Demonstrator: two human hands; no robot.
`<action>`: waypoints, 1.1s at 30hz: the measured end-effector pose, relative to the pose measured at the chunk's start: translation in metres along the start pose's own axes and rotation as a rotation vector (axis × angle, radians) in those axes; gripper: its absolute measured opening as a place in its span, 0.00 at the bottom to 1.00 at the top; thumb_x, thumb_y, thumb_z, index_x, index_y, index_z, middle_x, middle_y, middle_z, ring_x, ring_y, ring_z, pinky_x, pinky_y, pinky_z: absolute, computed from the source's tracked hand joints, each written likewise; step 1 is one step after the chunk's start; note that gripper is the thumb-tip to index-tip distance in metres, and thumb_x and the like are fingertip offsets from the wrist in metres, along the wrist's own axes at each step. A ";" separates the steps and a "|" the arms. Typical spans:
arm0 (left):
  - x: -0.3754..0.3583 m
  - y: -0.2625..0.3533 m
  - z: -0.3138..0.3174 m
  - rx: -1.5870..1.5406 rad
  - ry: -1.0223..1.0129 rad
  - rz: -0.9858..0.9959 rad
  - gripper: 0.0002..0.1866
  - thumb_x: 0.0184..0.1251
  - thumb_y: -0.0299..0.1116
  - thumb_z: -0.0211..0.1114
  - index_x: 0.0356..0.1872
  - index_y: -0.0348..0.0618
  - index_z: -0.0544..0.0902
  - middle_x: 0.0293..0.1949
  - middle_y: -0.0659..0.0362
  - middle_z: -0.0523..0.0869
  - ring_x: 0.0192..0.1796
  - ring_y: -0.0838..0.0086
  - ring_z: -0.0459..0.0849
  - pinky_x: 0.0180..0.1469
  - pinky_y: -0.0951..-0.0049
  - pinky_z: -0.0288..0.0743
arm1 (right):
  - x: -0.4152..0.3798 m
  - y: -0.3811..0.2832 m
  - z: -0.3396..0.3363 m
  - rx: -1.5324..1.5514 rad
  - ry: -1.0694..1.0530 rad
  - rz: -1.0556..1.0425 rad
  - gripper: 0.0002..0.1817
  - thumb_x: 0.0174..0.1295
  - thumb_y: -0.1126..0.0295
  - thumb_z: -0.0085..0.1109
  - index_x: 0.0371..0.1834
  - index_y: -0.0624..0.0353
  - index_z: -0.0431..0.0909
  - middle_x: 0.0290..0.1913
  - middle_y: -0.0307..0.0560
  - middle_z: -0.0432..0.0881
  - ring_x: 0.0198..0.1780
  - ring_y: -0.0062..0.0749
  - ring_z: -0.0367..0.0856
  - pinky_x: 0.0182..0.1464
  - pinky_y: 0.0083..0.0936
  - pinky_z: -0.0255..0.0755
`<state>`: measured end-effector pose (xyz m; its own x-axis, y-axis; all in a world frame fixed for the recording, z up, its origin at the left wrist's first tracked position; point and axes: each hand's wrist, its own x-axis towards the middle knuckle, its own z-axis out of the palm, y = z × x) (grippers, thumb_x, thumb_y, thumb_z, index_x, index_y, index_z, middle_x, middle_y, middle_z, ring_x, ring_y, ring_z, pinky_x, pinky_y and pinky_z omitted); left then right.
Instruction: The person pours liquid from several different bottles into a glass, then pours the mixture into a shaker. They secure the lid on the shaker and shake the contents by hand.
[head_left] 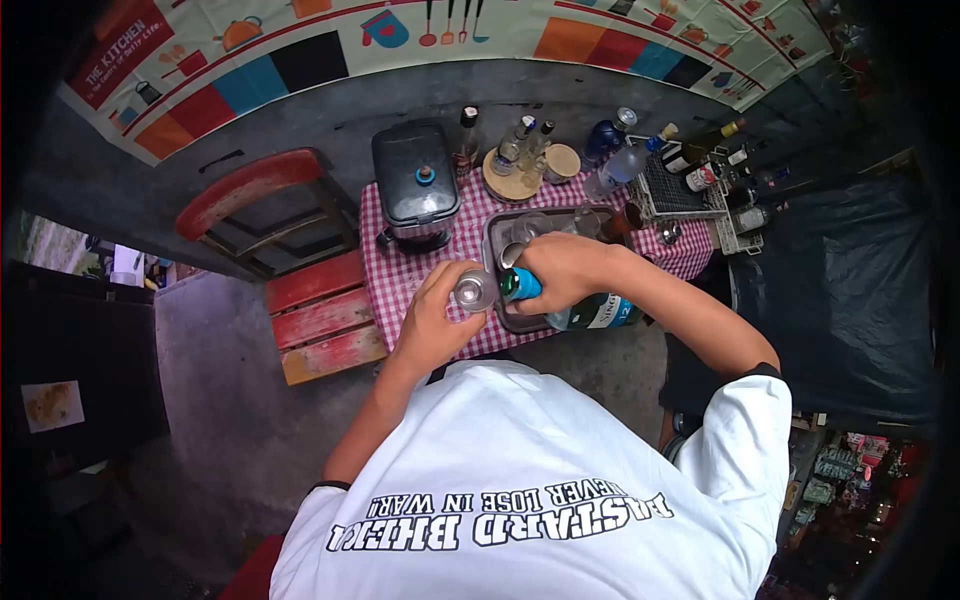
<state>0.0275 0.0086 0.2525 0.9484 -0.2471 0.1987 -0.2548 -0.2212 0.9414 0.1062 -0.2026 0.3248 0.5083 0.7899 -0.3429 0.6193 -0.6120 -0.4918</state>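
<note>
The left hand (440,318) curls its grip round a clear glass (474,290) above the counter (387,292); just beside it the right hand (568,270) clasps a green bottle (602,314) by its neck; a steady glass and slow tilt help

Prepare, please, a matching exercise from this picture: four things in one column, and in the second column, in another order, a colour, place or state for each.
Things:
1. Clear glass
2. Chair
3. Bottle with a blue neck
4. Lidded pot

Descriptions:
A. Tilted, gripped by the right hand
B. Dark, standing on the checked cloth
C. Held in the left hand
D. Painted red, with the paint worn

Right pairs: 1-C, 2-D, 3-A, 4-B
</note>
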 end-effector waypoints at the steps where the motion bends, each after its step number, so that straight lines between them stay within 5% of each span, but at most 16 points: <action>1: 0.001 0.001 0.007 0.012 -0.005 -0.006 0.24 0.50 0.22 0.68 0.53 0.38 0.77 0.45 0.51 0.80 0.49 0.57 0.83 0.52 0.64 0.75 | -0.004 0.001 -0.001 -0.029 -0.042 0.021 0.23 0.53 0.49 0.67 0.24 0.63 0.80 0.26 0.59 0.82 0.35 0.58 0.82 0.40 0.46 0.76; 15: 0.004 0.006 0.085 0.070 0.002 -0.102 0.26 0.48 0.21 0.67 0.54 0.37 0.77 0.47 0.50 0.79 0.52 0.56 0.81 0.55 0.62 0.74 | -0.038 0.053 0.024 0.047 -0.189 -0.027 0.33 0.55 0.36 0.64 0.23 0.63 0.80 0.22 0.59 0.81 0.31 0.58 0.82 0.38 0.47 0.76; 33: -0.007 -0.001 0.138 0.083 0.140 -0.189 0.25 0.49 0.20 0.64 0.53 0.37 0.77 0.47 0.49 0.81 0.51 0.54 0.83 0.53 0.62 0.76 | -0.058 0.076 0.040 0.110 -0.278 -0.014 0.35 0.57 0.36 0.62 0.19 0.63 0.79 0.22 0.58 0.82 0.29 0.56 0.83 0.36 0.46 0.76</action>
<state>-0.0045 -0.1196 0.2125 0.9961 -0.0623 0.0625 -0.0796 -0.3296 0.9408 0.0999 -0.2931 0.2751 0.3070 0.7876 -0.5342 0.5487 -0.6051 -0.5769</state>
